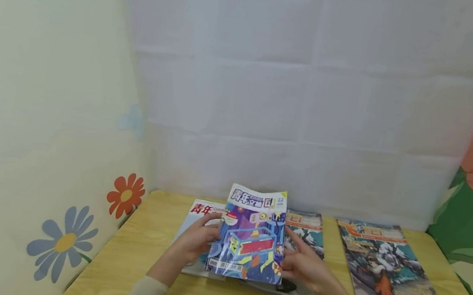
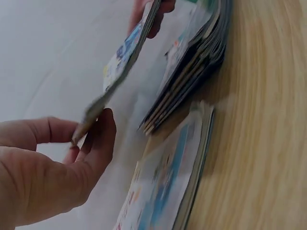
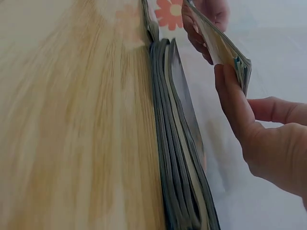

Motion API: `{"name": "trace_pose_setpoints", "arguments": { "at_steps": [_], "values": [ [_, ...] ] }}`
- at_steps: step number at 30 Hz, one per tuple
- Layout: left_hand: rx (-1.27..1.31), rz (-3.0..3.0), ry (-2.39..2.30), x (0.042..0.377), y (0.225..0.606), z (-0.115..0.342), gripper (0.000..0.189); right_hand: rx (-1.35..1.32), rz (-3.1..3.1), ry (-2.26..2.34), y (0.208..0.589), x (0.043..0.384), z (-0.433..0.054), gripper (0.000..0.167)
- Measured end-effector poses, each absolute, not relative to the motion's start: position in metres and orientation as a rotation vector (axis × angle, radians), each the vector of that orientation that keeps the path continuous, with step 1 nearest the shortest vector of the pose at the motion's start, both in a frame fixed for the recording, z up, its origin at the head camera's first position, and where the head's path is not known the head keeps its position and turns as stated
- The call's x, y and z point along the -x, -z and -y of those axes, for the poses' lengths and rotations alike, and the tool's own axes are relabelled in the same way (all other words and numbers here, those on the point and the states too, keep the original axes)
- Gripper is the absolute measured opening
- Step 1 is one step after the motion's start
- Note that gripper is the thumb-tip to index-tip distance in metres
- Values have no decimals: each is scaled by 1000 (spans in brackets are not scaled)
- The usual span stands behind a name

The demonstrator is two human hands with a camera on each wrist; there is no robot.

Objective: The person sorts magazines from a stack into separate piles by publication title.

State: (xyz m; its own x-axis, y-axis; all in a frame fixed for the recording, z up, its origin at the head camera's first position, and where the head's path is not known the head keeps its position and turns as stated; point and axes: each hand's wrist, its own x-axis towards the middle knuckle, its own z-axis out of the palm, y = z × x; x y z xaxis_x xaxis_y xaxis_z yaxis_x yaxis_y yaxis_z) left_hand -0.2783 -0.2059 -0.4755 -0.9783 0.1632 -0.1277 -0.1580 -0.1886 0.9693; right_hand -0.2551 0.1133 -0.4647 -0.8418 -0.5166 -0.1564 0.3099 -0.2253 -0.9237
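Observation:
A purple-and-blue illustrated magazine [image 1: 251,243] is held up above the table by both hands, its cover facing the head camera. My left hand [image 1: 195,241] pinches its left edge between thumb and fingers, as the left wrist view also shows. At the opposite edge my right hand [image 1: 306,264] grips it, fingers beneath, in the right wrist view [image 3: 268,129]. Below it lie a pale magazine with red lettering [image 1: 207,208] on the left and a stack of magazines [image 1: 310,245] on the right, both partly hidden by the held magazine and the hands.
Farther right on the wooden table [image 1: 116,260] lies another magazine [image 1: 390,269] with an orange title. A white cloth [image 1: 313,103] hangs behind the table. Walls with painted flowers [image 1: 65,242] stand at either side.

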Motion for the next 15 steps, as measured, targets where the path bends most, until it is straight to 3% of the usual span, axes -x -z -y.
{"name": "trace_pose_setpoints", "arguments": {
  "at_steps": [15],
  "values": [
    [153,-1955,-2143,304,493,290,69,215,-1557,2125,475,281,-33,106]
  ]
}}
